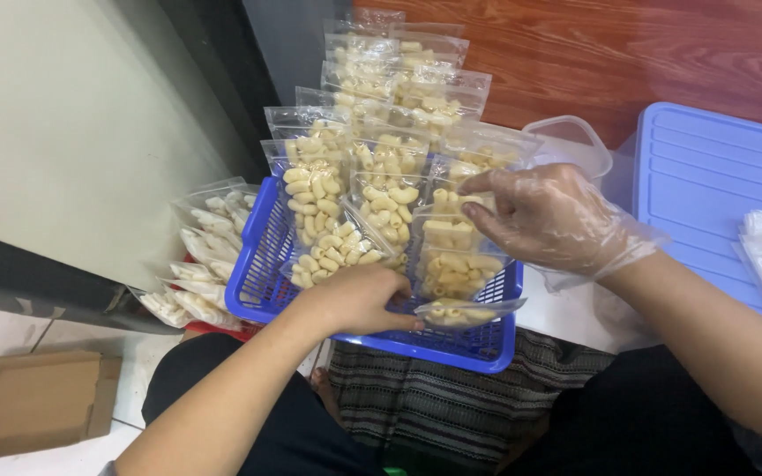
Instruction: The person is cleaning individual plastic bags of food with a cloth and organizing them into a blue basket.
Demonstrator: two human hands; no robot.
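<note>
Hands at work over a blue basket [262,264], and it sits right on the person's lap, packed with clear bags of pale macaroni standing in rows. Left hand [354,298], bare, comes in low at the near edge, fingers curled shut around the lower end of a macaroni bag [335,251] that leans toward the left side of the basket. Right hand [547,216], in a thin clear plastic glove, hovers over the right row, thumb and fingers pinched closed on the top edge of an upright bag [450,234]. Just below it, a flat bag [467,310] lies across the near rim, touching the basket's front wall.

More filled bags climb in a stack behind the basket, well up toward the reddish wooden floor [628,53]. Off to the left, a loose pile of similar bags [209,238] lies just beside the basket. A clear plastic container [575,141] peeks out behind the gloved hand, and a light blue plastic lid [707,176] sits at right. Bottom left, a brown cardboard box [28,401] rests on the pale tile.
</note>
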